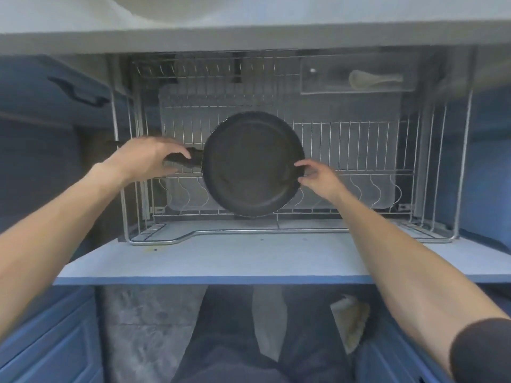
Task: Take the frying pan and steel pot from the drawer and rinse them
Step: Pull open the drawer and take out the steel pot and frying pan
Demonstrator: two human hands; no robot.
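Black and matt, the frying pan (253, 164) sits over the wire rack of the pulled-out drawer (276, 230), about midway between its left and right sides and nearer the front rail than the back. My left hand (150, 158) is curled round the dark handle (190, 158), which points toward the drawer's left edge. My right hand (318, 176) pinches the rim on the opposite side, thumb and fingers closed on the lip.

I judge the pan stiff and fairly heavy for its size, with the weight out in the bowl, so the handle alone would let it tip; the second grip on the rim steadies it. The coating looks dry and not slippery. It should clear the upright wires only if lifted level.

A pale spoon (373, 80) lies in a clear tray (312, 87) at the back right corner. I cannot see the steel pot anywhere. No brand, label or writing is legible on anything.
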